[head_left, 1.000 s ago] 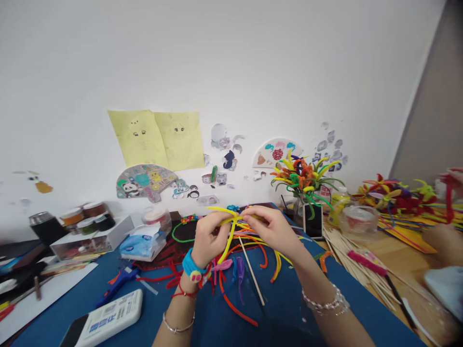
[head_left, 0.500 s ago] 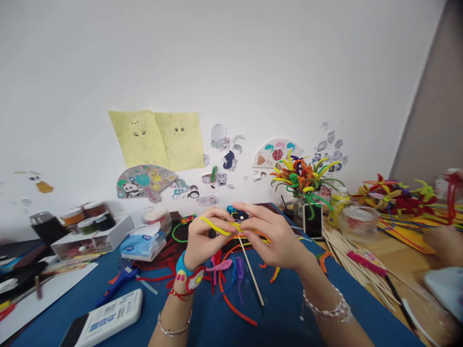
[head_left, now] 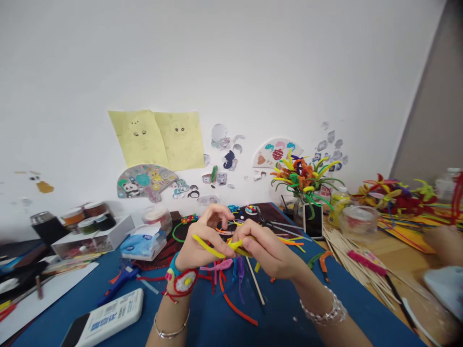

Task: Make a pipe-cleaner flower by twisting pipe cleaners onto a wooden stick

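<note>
Above the blue table mat [head_left: 224,327], my left hand [head_left: 202,243] and my right hand [head_left: 265,250] meet, both pinched on a yellow pipe cleaner [head_left: 213,246]. Its free end sticks out to the left below my left thumb. The middle of it is bunched between the fingertips of both hands. Under my hands lie loose pipe cleaners in orange [head_left: 237,311], purple and pink, and a thin wooden stick [head_left: 256,288].
A white remote-like device [head_left: 104,320] and a blue glue gun [head_left: 117,284] lie front left. A tissue pack [head_left: 142,243] and jars sit further back. A vase of pipe-cleaner flowers [head_left: 304,180], a phone, and bamboo sticks [head_left: 347,258] stand right. Another person's hand [head_left: 443,243] is at far right.
Both hands dropped slightly and turned. The long yellow strands seen a second ago are now gathered into a tight bunch between my fingers. The other person's hand lowered.
</note>
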`<control>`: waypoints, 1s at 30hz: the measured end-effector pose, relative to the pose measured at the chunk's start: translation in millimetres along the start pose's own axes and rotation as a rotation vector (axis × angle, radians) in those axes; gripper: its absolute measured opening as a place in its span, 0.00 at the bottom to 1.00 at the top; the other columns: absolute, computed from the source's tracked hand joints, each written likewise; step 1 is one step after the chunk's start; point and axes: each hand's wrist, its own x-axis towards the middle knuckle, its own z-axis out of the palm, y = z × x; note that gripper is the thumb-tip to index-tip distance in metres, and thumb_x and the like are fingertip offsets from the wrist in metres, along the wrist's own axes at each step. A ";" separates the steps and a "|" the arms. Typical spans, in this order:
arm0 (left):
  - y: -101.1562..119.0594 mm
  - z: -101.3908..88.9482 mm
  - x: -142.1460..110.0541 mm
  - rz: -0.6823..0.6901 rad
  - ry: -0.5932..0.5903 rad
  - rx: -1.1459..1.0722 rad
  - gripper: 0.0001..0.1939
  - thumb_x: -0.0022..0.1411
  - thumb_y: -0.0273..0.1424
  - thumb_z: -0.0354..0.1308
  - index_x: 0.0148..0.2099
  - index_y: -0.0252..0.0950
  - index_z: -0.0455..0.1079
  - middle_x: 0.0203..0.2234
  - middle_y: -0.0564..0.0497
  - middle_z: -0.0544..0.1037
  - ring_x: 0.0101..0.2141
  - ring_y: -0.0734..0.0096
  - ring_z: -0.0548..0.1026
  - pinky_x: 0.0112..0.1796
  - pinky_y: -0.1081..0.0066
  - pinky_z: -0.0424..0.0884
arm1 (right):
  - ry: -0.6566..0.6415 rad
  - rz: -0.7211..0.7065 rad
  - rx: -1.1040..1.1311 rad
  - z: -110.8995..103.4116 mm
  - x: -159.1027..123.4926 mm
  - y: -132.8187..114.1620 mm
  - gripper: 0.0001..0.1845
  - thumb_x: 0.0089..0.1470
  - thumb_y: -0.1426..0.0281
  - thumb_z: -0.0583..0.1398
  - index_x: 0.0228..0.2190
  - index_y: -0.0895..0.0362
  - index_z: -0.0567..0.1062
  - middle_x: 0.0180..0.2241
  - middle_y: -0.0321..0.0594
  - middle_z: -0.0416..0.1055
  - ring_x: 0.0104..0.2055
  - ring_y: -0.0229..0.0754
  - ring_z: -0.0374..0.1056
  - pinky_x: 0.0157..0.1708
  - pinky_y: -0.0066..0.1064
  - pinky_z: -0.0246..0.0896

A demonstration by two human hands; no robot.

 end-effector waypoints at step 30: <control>29.1 27.1 8.3 0.013 0.216 0.907 0.03 0.50 0.25 0.57 0.31 0.36 0.68 0.25 0.51 0.72 0.30 0.72 0.68 0.34 0.69 0.63 | 0.451 0.148 -0.061 5.3 4.9 -8.7 0.05 0.54 0.69 0.52 0.32 0.57 0.67 0.26 0.35 0.67 0.25 0.32 0.62 0.24 0.22 0.56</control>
